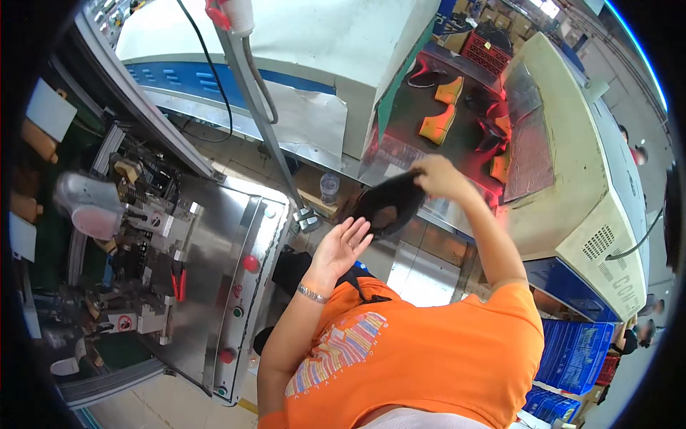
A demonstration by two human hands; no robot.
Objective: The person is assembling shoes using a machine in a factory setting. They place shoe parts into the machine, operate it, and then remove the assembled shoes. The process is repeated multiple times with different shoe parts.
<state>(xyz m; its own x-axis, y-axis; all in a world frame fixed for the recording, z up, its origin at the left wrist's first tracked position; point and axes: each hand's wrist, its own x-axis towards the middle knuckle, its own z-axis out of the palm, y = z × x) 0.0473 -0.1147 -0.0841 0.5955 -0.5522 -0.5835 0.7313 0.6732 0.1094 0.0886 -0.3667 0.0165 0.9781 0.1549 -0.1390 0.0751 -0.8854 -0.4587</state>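
A black shoe upper (391,203), slightly blurred, hangs in the air in front of me. At its upper right end my right hand (437,177) pinches the edge with closed fingers. My left hand (340,252) is open, palm turned up and fingers stretched, beside the upper's lower left part; whether the fingertips touch it I cannot tell. Beyond my right hand, a dark conveyor belt (407,107) carries orange-yellow shoe lasts (437,124) and dark shoe uppers (427,76) under a red glow.
A white machine housing (271,36) stands left of the belt, a cream one (572,179) right. At left is a machine with a steel panel (207,250), buttons and red-handled pliers (178,277). A clear plastic cup (329,187) stands ahead; blue crates (574,355) are stacked lower right.
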